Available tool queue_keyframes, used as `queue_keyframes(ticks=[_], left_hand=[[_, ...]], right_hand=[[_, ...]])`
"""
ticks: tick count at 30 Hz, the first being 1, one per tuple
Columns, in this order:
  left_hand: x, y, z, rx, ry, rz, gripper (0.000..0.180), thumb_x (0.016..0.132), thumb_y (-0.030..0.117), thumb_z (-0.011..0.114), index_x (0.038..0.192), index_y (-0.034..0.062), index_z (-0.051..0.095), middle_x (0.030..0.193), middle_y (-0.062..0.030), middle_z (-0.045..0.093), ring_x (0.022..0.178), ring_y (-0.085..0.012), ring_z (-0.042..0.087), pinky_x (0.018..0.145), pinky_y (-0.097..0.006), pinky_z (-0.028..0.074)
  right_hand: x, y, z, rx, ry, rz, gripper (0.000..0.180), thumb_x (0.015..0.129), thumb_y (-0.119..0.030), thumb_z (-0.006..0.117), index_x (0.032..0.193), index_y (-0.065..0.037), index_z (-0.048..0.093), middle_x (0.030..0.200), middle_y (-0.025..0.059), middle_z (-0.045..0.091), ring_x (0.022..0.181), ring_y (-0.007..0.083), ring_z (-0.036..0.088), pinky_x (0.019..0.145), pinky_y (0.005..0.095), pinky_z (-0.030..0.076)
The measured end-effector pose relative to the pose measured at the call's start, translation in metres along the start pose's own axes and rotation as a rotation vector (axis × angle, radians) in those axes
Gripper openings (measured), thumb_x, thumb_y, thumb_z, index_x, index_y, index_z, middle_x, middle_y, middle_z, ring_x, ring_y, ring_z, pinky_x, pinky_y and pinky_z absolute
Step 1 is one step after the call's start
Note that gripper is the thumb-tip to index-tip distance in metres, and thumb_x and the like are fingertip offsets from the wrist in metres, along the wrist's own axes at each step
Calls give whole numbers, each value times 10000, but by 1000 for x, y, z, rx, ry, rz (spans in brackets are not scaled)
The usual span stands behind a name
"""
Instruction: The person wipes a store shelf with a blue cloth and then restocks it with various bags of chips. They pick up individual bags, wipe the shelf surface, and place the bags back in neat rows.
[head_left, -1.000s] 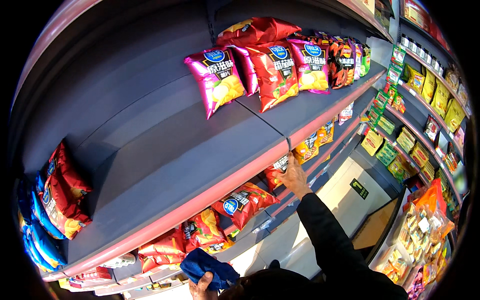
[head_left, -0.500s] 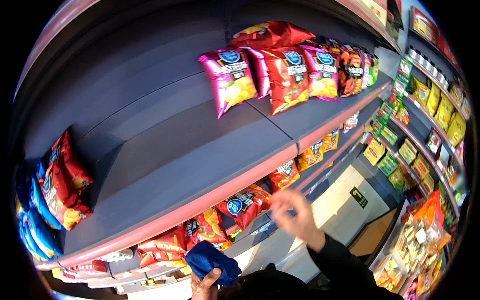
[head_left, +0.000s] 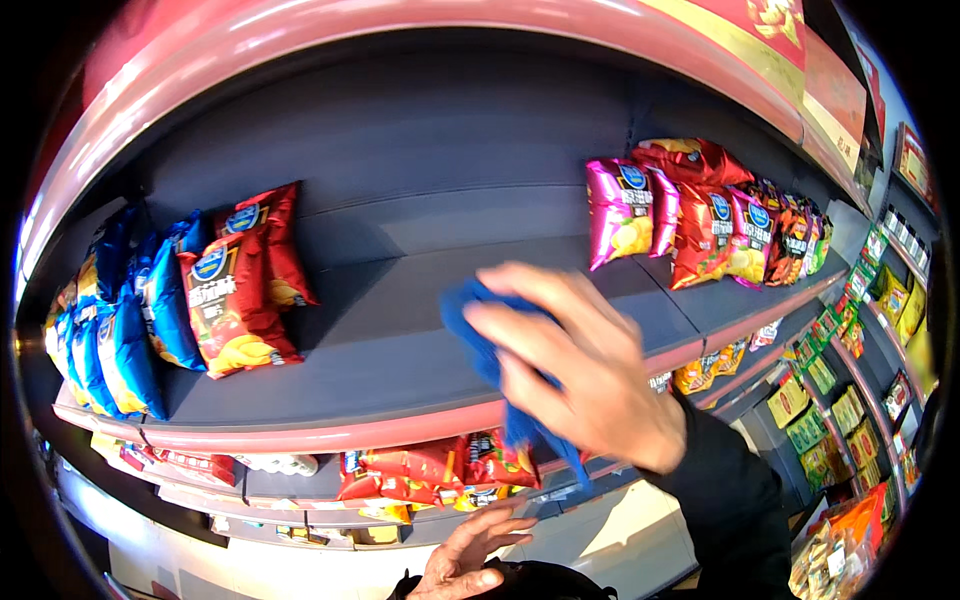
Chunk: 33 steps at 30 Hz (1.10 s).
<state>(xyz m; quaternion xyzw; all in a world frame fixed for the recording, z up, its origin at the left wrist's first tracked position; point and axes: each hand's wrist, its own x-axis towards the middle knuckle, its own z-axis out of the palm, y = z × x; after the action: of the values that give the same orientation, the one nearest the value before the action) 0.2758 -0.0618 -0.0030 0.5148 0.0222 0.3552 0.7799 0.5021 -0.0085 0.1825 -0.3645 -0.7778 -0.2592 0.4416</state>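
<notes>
A dark blue cloth (head_left: 468, 322) is gripped in my right hand (head_left: 595, 375), its lower end hanging past the shelf's front edge. Behind it lies a grey shelf board (head_left: 390, 320) with a pink front rail; whether the cloth touches the board I cannot tell. Below the rail, my left hand (head_left: 462, 562) is held with fingers apart and nothing in it. On the shelf's left end stand red chip bags (head_left: 232, 305) beside several blue chip bags (head_left: 128, 350). Pink and red chip bags (head_left: 705, 235) stand in a row at its right end.
Under this shelf, a lower one holds red chip bags (head_left: 415, 465) lying flat. Above, a pink upper shelf edge (head_left: 400, 22) curves overhead. A side rack (head_left: 850, 400) with packaged goods and a pile of orange-and-clear packets (head_left: 835, 555) are at the right.
The blue cloth has passed from my left hand to my right, which has risen in front of the shelf. My left hand has let go. The view has swung left.
</notes>
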Motion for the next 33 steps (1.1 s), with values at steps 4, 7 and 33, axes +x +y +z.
queue_keyframes(ticks=[4,7,33], left_hand=[[-17,13,-24,22,57,-89,625,934,207,698,1482,21,464,1448,-173,554,1351,-328,537,1137,-492,406],[-28,33,-42,41,107,-114,563,944,158,679,1455,23,487,1365,-156,623,1310,-302,577,1129,-470,418],[-86,67,-120,104,430,-15,318,967,228,677,1175,-11,646,1206,-153,644,1078,-278,647,955,-430,519]], right_hand=[[41,28,100,222,-227,151,272,914,-132,622,1179,-72,641,1162,97,628,1000,344,657,816,464,552],[23,26,158,263,-588,223,398,947,-236,619,1328,-124,634,1388,115,574,1180,360,613,941,463,550],[27,146,170,-378,-789,541,361,940,-226,614,1270,-94,680,1311,192,607,1235,393,600,1016,488,512]])
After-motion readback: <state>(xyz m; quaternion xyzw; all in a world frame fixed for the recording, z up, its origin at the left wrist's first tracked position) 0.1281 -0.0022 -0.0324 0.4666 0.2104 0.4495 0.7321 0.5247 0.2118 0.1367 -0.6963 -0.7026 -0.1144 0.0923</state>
